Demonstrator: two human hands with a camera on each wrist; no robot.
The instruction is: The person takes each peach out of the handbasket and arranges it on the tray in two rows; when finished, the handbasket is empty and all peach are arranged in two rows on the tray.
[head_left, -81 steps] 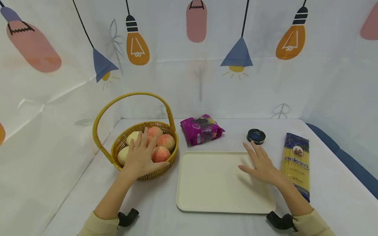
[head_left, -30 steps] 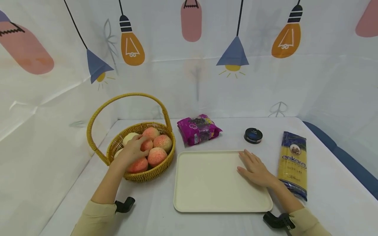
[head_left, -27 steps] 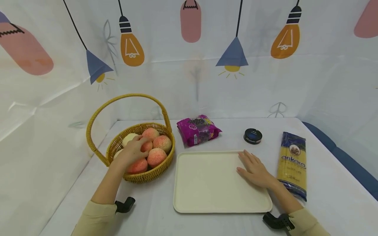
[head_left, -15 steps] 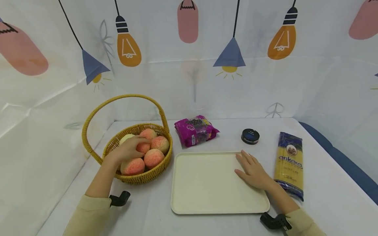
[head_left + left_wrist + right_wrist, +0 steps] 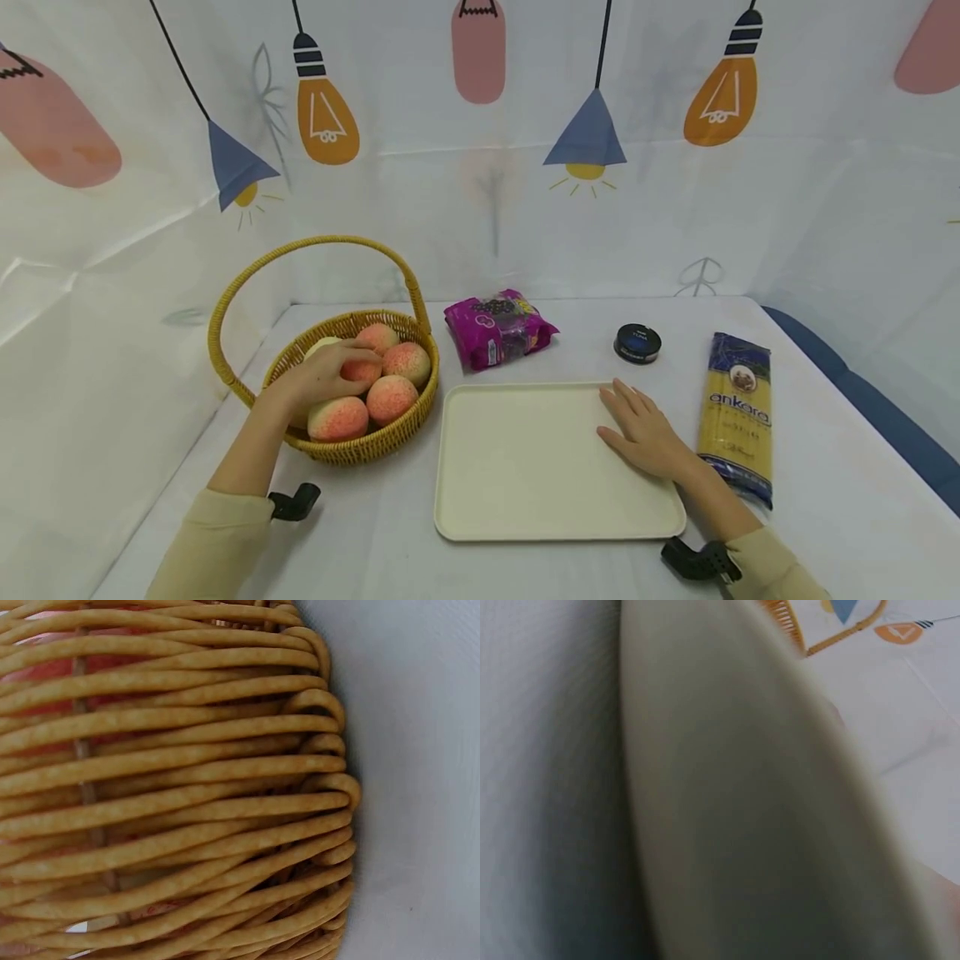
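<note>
In the head view my left hand point(image 5: 322, 375) reaches into a yellow wicker basket point(image 5: 360, 450), its fingers curled over a peach point(image 5: 362, 370). Several other pink and cream peaches point(image 5: 392, 400) lie around it; the hand hides part of the pile. Woven basket wall point(image 5: 187, 772) fills most of the left wrist view, so the fingers cannot be seen there. My right hand point(image 5: 645, 437) rests with straight fingers on the right side of a cream tray point(image 5: 525, 467). Close up in the right wrist view, the tray point(image 5: 735, 787) is blurred.
Behind the tray lies a purple snack packet point(image 5: 498, 329). A round dark tin point(image 5: 637, 343) stands beyond my right hand. Right of the tray is a yellow and blue pasta packet point(image 5: 738, 417). The basket's tall handle point(image 5: 330, 240) arches over the peaches.
My left hand has come down from spread above the basket to curl over a peach. My right hand has lowered onto the tray. Over the last half second both look almost still.
</note>
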